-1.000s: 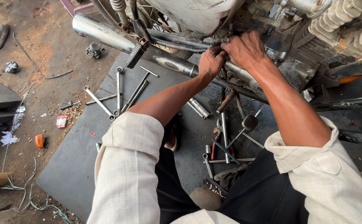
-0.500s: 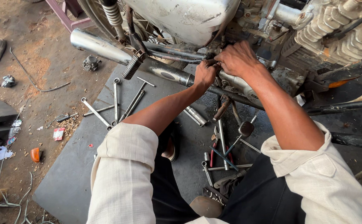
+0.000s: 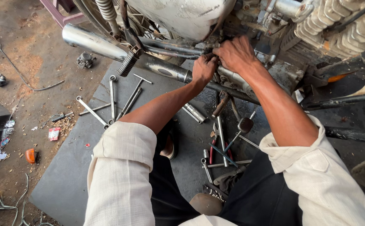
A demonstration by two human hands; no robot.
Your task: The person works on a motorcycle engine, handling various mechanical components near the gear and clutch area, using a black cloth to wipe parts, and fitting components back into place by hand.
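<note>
**Both hands at the underside of a motorcycle frame**

Head view. Left hand (image 3: pixel 204 69) and right hand (image 3: pixel 235 53) are side by side, touching or nearly so, at the lower frame of the motorcycle (image 3: pixel 182 16). Left fingers (image 3: pixel 209 58) curled tight around a small dark part at the frame; the part itself is too hidden to identify. Right fingers (image 3: pixel 221 49) bent and pressed onto the same spot from above; cannot tell whether they grip anything or only press.

Just left of the left fingers: the chrome exhaust pipe (image 3: pixel 94 42), running away toward the upper left. Above it a ribbed footpeg (image 3: pixel 128 62) hangs from the frame.

Below the fingers, on a grey mat (image 3: pixel 61 184) on the floor: a spread of spanners (image 3: pixel 112 98) to the lower left, well apart from the hands; a cluster of screwdrivers and pliers (image 3: pixel 222 146) directly beneath the right forearm. Both sleeves cream, rolled to the elbow. Dirt floor beyond the mat, with scattered scraps.
</note>
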